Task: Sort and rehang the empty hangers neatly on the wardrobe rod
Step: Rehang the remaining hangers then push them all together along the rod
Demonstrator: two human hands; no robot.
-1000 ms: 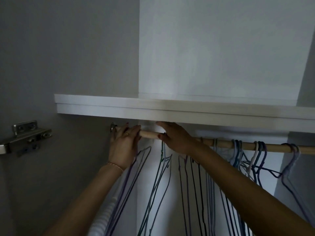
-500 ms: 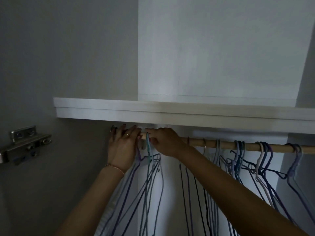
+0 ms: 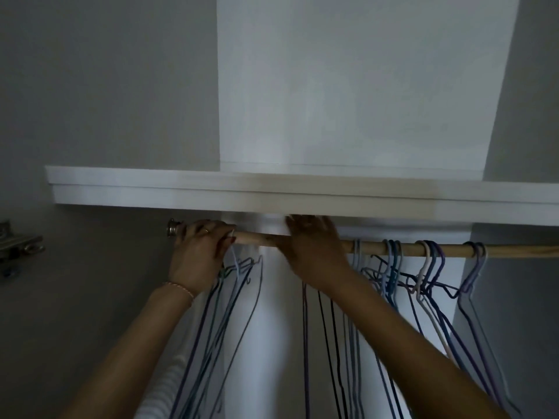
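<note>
A wooden rod (image 3: 257, 238) runs under a white shelf. My left hand (image 3: 198, 255) is at the rod's left end, with its fingers curled over the rod and the hooks of a tight left bunch of wire hangers (image 3: 236, 300). My right hand (image 3: 314, 241) is blurred and lies over the rod a little to the right, fingers spread. It hides the hooks of the dark hangers (image 3: 326, 328) hanging below it. Further right, blue, white and purple hangers (image 3: 429, 261) hang unevenly and tangled. One purple hanger (image 3: 475, 267) hangs apart from them.
The white shelf (image 3: 151, 189) sits just above the rod, leaving little room for fingers. The rod's metal end fitting (image 3: 172, 228) meets the grey side wall. A door hinge (image 3: 18, 246) is at the left edge. A white ribbed garment (image 3: 163, 388) hangs low on the left.
My right hand pushed a hanger left against the bunch, then moved back right along the rod. My left hand stayed at the rod's left end.
</note>
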